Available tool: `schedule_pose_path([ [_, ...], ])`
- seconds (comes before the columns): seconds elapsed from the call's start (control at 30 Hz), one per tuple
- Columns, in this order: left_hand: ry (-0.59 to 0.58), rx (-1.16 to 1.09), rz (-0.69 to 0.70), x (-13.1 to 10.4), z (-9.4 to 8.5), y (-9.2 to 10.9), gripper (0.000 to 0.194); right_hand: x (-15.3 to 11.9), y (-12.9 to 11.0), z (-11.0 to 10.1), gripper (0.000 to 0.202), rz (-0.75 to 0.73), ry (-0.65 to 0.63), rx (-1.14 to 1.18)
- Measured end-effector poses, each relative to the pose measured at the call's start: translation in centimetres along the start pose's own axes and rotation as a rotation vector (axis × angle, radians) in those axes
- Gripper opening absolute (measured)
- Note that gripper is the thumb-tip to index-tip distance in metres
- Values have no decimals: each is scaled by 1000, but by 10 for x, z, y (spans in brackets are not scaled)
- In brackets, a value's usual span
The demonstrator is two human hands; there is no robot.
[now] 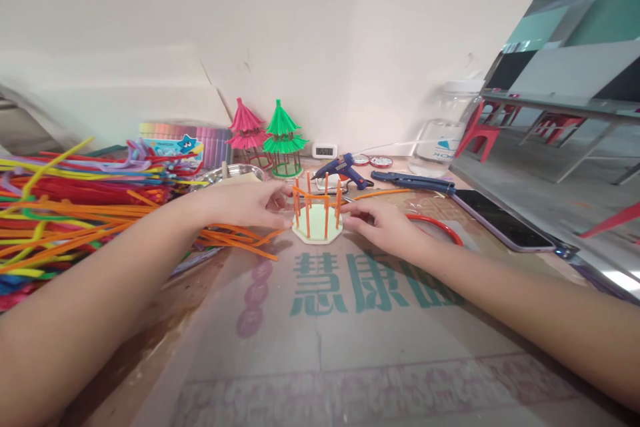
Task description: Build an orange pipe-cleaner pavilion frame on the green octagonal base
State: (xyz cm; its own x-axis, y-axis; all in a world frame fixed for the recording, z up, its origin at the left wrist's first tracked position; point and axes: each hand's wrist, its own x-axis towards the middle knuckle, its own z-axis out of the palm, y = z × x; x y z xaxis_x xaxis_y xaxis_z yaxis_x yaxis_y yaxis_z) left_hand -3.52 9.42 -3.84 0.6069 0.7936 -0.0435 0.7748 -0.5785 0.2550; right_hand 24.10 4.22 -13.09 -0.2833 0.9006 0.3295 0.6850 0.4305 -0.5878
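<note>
A small pavilion frame [326, 221] stands upright in front of me. Its orange pipe-cleaner posts rise from a pale green octagonal base [319, 240], and an orange strip runs between some post tops. From the left, my left hand [255, 203] curls its fingers in against the base edge and nearest post. On the opposite side, my right hand [377, 221] has thumb and fingers bent against the base's right edge. The model sits held between both hands; exact contact of some fingertips is hidden.
Colourful pipe cleaners [90, 213] are heaped at left. Behind stand pink [246, 127] and green [285, 137] pavilions, markers [185, 143], a metal bowl [235, 173], a clock [325, 151] and a blue glue gun [345, 170]. At right are pliers [413, 181], a bottle [440, 137] and a phone [503, 219].
</note>
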Motion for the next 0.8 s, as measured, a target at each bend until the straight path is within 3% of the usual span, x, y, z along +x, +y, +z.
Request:
schedule_pose_path([
  [0.1, -69, 30, 39, -1, 3, 14, 54, 0, 1, 0, 27, -83, -46, 4],
  [0.2, -75, -82, 24, 2, 10, 22, 55, -1, 1, -1, 24, -179, -72, 19],
  [0.33, -124, -320, 87, 8, 19, 15, 65, -4, -2, -2, 23, -292, -59, -8],
  [0.43, -112, -362, 83, 12, 24, 7, 67, -5, -3, -1, 24, -347, -67, -23],
  [0.57, -96, -320, 52, 11, 22, 9, 68, -5, -3, -1, 23, -302, -52, -17],
  [0.8, -113, -131, 25, 3, 5, 12, 65, -5, -4, 0, 18, -180, -30, -7],
])
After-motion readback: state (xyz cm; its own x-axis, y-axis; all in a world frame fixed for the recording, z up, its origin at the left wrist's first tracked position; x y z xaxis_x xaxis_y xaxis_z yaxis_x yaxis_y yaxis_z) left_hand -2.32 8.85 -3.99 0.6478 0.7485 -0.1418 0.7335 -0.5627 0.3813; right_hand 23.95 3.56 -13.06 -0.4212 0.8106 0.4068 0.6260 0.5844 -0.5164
